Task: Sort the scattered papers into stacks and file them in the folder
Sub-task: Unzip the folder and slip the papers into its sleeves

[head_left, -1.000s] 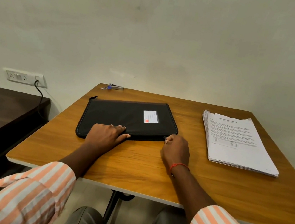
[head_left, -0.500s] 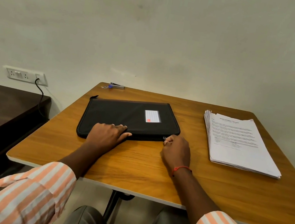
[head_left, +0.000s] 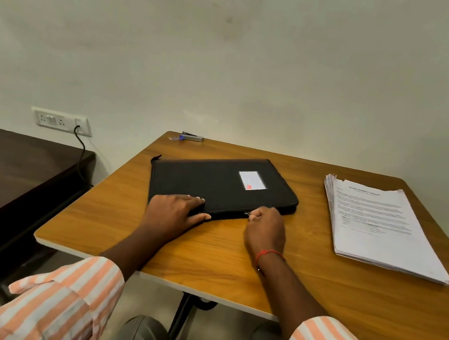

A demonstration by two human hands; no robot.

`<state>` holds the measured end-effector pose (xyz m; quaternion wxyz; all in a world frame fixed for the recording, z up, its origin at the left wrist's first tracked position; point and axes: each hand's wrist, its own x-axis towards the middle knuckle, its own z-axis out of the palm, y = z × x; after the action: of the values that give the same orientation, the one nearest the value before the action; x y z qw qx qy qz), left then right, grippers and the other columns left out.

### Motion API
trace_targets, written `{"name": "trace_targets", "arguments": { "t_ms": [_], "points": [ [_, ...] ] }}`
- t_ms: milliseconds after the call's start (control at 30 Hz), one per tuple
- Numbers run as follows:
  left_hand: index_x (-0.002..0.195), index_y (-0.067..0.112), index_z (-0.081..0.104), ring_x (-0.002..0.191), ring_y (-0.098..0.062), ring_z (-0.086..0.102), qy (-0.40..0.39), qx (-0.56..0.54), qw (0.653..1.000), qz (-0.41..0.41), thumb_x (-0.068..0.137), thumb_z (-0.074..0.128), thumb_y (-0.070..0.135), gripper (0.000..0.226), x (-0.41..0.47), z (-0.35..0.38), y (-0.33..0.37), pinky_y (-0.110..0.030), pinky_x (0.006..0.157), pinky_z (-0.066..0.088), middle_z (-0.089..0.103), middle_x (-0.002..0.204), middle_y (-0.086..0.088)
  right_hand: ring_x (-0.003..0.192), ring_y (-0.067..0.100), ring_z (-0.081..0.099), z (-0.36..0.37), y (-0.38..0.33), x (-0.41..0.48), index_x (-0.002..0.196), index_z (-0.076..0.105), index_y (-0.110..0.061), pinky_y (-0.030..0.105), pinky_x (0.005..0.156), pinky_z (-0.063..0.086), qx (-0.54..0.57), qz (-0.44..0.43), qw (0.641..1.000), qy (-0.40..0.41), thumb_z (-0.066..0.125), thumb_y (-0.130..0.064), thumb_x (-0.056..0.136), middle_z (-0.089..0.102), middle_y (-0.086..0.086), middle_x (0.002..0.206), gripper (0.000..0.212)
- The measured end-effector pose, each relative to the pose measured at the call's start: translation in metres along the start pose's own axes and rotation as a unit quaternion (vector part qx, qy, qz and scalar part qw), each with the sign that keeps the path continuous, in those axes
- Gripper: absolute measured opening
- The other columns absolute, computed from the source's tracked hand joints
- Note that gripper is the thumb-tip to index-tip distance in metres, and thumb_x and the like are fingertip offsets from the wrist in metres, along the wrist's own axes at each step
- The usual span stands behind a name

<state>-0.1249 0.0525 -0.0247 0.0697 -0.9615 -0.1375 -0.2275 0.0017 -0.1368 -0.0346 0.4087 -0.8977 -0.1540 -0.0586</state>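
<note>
A person seated at a wooden table [head_left: 230, 264] works on a closed black zip folder [head_left: 215, 183], seen from the head camera, before filing the papers [head_left: 381, 227] that lie in one squared stack on the table's right side. The folder lies flat in the middle of the tabletop, label [head_left: 252, 180] up. Its long axis runs left to right and is slightly skewed, and its near long edge faces the person. The left hand [head_left: 174, 212] rests on the folder's near-left corner, with the fingers straight and close together on the cover and the thumb stretched along the front edge, apparently pinning the case down. The right hand [head_left: 266, 231] is at the middle of that same near edge, its fingers curled in and seemingly pinching the small metal zipper pull [head_left: 247, 213]. The grip itself is partly hidden behind the knuckles. From the pull, the zip track runs along the folder's long axis, right toward the near-right corner and left toward the bracing hand. Which way opens it cannot be told. The paper stack is well apart from the folder, to its right, and nearer the right hand than the left. A small stapler [head_left: 191, 137] lies at the table's far edge, beyond the folder, and a wall socket [head_left: 60, 121] with a plugged-in cable is off to the left.
</note>
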Motion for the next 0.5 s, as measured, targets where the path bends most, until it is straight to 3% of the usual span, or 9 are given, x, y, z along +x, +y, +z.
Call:
{"name": "trace_targets", "arguments": {
  "t_ms": [133, 333, 500],
  "points": [
    [0.137, 0.042, 0.059, 0.109, -0.008, 0.068, 0.001, 0.004, 1.000, -0.025, 0.089, 0.038, 0.083, 0.067, -0.012, -0.008, -0.001, -0.021, 0.065, 0.050, 0.067, 0.132, 0.012, 0.082, 0.013, 0.053, -0.011, 0.000, 0.015, 0.095, 0.070, -0.018, 0.026, 0.068, 0.041, -0.014, 0.042, 0.999, 0.026, 0.063, -0.011, 0.096, 0.058, 0.000, 0.111, 0.010],
    [0.140, 0.042, 0.057, 0.130, -0.006, 0.056, 0.001, -0.035, 0.999, -0.027, 0.091, 0.050, 0.075, 0.059, -0.023, -0.015, -0.003, -0.027, 0.083, 0.054, 0.060, 0.142, 0.016, 0.084, 0.015, 0.055, -0.016, 0.005, 0.029, 0.098, 0.070, -0.015, 0.029, 0.072, 0.048, -0.014, 0.052, 0.998, 0.031, 0.066, -0.012, 0.095, 0.058, 0.005, 0.117, 0.007],
    [0.136, 0.035, 0.063, 0.129, -0.008, 0.058, 0.004, -0.069, 0.997, -0.019, 0.093, 0.055, 0.063, 0.052, -0.024, -0.004, -0.009, -0.028, 0.087, 0.057, 0.065, 0.136, 0.010, 0.091, 0.014, 0.060, -0.008, -0.001, 0.013, 0.099, 0.071, -0.020, 0.026, 0.074, 0.051, -0.021, 0.026, 0.999, -0.002, 0.065, -0.015, 0.095, 0.059, 0.000, 0.113, 0.008]
  ]
}}
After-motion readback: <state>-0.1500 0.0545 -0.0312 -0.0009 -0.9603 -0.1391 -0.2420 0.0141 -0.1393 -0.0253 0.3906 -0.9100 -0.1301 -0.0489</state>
